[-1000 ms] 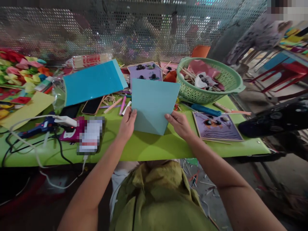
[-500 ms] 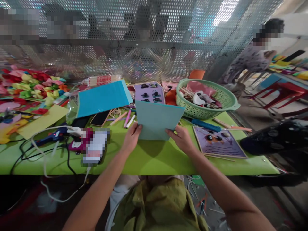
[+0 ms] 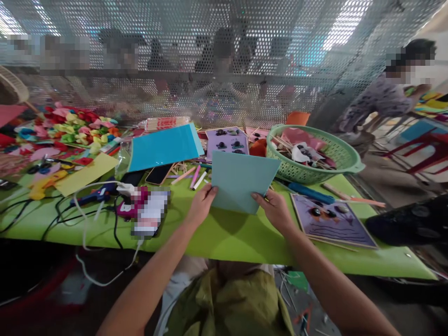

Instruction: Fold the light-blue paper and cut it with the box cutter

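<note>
Between my two hands I hold a pale blue-green sheet of card [image 3: 245, 179], propped up at a slant over the green tabletop. My left hand [image 3: 203, 200] pinches its left edge, thumb on the near face. At the lower right edge my right hand [image 3: 275, 205] grips it the same way. Behind the card lies a purple board [image 3: 227, 140] with dark stones glued on, partly covered. Pink and white markers [image 3: 198, 178] rest just left of the card. A second purple board [image 3: 331, 219] with stones and wavy lines is right of my right hand.
A green basket [image 3: 308, 175] of scraps stands back right, a blue-handled tool [image 3: 311, 192] before it. Bright blue sheets [image 3: 164, 148] lie back left. A phone [image 3: 152, 214], glue gun [image 3: 93, 193] and cables occupy the left. A person [image 3: 380, 95] stands far right.
The camera view has turned slightly left and up, so everything appears shifted right and down. Both hands keep hold of the card, whose lower edge now slants a little more.
</note>
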A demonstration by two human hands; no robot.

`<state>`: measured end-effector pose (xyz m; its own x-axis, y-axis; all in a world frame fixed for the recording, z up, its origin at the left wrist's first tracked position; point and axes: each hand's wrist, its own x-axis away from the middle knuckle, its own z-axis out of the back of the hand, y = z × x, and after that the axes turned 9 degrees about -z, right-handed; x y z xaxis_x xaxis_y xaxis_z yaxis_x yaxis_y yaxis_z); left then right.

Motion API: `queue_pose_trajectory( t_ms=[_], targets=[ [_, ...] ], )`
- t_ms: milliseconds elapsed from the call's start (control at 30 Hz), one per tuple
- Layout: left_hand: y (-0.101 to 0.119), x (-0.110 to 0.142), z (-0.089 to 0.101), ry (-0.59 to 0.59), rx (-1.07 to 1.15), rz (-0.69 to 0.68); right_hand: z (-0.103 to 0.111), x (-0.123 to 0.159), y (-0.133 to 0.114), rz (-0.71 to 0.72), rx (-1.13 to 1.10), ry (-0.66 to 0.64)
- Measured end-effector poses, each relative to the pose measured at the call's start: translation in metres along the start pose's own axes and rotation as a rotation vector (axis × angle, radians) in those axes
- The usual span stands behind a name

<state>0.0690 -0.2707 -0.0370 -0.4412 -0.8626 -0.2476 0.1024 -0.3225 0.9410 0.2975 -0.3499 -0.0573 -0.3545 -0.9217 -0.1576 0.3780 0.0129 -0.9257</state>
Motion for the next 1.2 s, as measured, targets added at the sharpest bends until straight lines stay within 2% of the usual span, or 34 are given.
queue_pose_trajectory(
  t_ms=[200, 500, 833, 1200],
  targets=[
    [-0.004, 0.001, 0.000, -0.014, -0.035, -0.002, 0.001, -0.001, 0.005, 0.001, -0.034, -0.003],
    [-0.007, 0.000, -0.002, -0.092, 0.048, -0.003, 0.000, -0.006, 0.003, -0.064, -0.163, -0.044],
    [-0.013, -0.003, -0.002, -0.056, 0.066, -0.001, -0.003, -0.007, 0.000, -0.053, -0.215, -0.038],
    [-0.007, -0.005, 0.001, -0.060, 0.073, 0.028, -0.001, -0.009, -0.004, -0.071, -0.219, -0.067]
  ],
)
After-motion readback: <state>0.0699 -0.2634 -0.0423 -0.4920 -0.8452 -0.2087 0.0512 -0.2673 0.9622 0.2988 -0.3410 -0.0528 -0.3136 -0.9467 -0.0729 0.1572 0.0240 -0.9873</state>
